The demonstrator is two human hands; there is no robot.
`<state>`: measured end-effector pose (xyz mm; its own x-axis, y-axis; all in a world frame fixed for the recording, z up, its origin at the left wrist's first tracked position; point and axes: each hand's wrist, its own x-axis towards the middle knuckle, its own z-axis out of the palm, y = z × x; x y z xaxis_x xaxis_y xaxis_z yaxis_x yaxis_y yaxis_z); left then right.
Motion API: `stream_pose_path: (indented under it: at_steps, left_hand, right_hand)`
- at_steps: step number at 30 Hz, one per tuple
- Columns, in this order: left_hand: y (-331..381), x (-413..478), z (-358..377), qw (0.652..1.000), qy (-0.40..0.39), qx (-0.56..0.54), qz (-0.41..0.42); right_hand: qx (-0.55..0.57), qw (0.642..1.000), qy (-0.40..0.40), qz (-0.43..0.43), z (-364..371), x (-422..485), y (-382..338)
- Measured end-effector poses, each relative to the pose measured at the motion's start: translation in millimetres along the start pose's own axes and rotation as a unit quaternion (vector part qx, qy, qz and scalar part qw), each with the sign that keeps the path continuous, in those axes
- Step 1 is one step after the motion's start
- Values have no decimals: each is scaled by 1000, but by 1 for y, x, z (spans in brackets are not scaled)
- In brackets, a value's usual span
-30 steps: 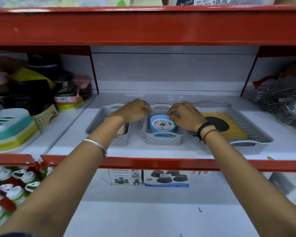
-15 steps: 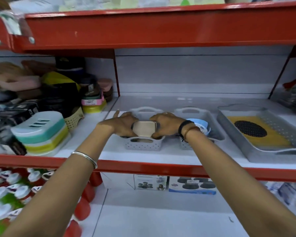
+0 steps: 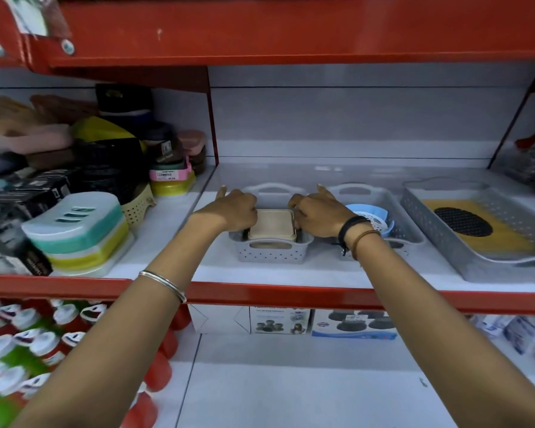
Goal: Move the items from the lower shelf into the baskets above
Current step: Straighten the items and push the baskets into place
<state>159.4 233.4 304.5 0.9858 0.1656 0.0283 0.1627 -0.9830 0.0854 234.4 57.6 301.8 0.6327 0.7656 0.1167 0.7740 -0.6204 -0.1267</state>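
A beige square lidded box sits inside a small grey perforated basket on the middle shelf. My left hand grips the box's left side and my right hand grips its right side. To the right, a second grey basket holds a blue round dish with a patterned white inside. Further right, a large grey tray carries a yellow mat with a black oval mesh. On the lower shelf two printed cartons stand at the back.
Left of the baskets are stacked soap cases in teal and yellow, a cream basket and dark boxes. Red and green bottles with white caps crowd the lower left. A red shelf rail runs across the front. Wire goods sit far right.
Both hands left the blue dish in the middle basket and shifted to the left basket, closing on the beige box. The camera view panned left and moved slightly closer.
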Motion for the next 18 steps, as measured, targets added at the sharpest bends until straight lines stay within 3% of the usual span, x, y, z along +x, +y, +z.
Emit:
stream_pose_path:
  at_steps: [6,13,16,18]
  left_hand:
    - [0,4,5,1000,13,-18,-18]
    - [12,-12,-8,998,25,-10,-54]
    - [25,-30,-14,995,60,-70,-41]
    - [36,-44,-14,989,22,-146,-4]
  right_hand:
    - [-63,996,68,3,8,-1,-6]
    - [10,995,96,21,-1,-20,-3]
    - [54,986,150,44,-17,-44,9]
    - [68,985,140,74,-24,-61,26]
